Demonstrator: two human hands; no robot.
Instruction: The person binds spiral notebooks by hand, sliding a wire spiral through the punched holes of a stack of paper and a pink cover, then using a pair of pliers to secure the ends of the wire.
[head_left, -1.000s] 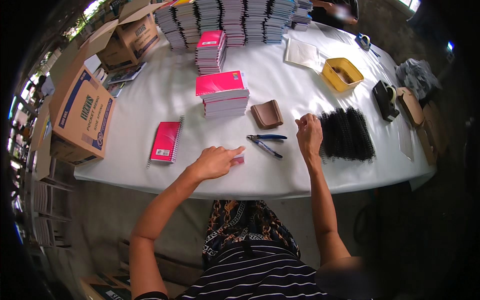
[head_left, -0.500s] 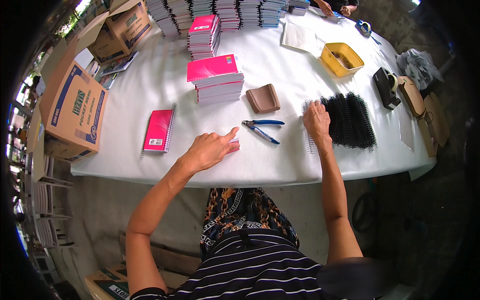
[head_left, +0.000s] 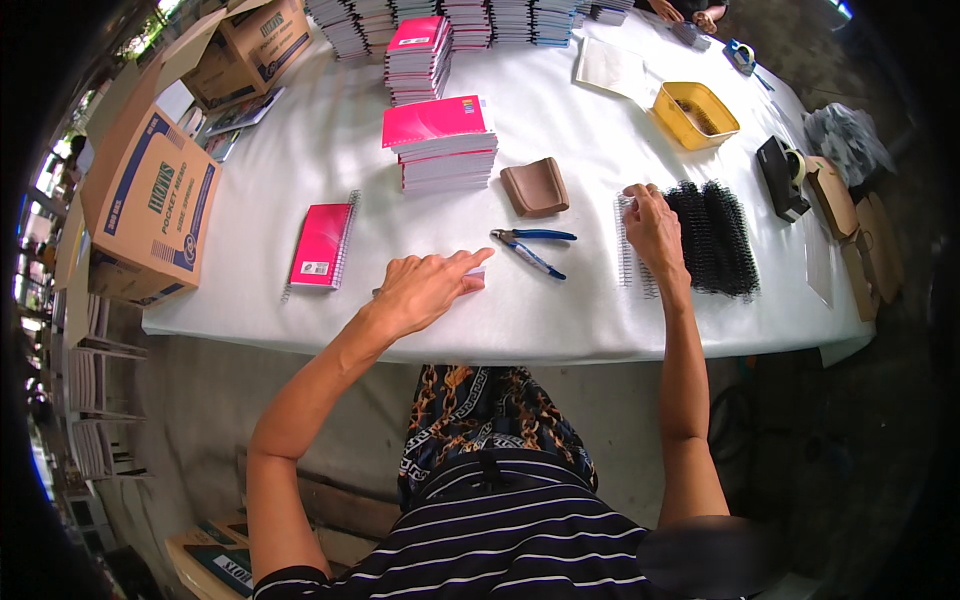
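My left hand (head_left: pixel 425 292) is closed over a small notebook (head_left: pixel 479 272) near the table's front edge. The hand hides most of it, and only a pale, pinkish end shows beyond the fingers. My right hand (head_left: pixel 656 235) has its fingertips on a thin spiral binding coil (head_left: pixel 625 240), which lies at the left side of a pile of black coils (head_left: pixel 715 240). Between my hands lie blue-handled cutting pliers (head_left: pixel 535 250). Behind them sits a brown curved block (head_left: pixel 535 187). To the left is a pink notebook (head_left: pixel 322 245) with a coil along its right edge.
Pink notebooks (head_left: pixel 440 125) are stacked at the middle, with more stacks behind. Open cartons (head_left: pixel 155 205) stand left. On the right are a yellow tub (head_left: pixel 695 115), a black tape dispenser (head_left: pixel 783 178) and a plastic bag (head_left: pixel 845 140). Another person's hands (head_left: pixel 690 12) show at the far edge.
The view has shifted slightly, so the table's things appear higher and further right. My right hand's fingers have spread a little at the coil. My left hand stays over the small notebook.
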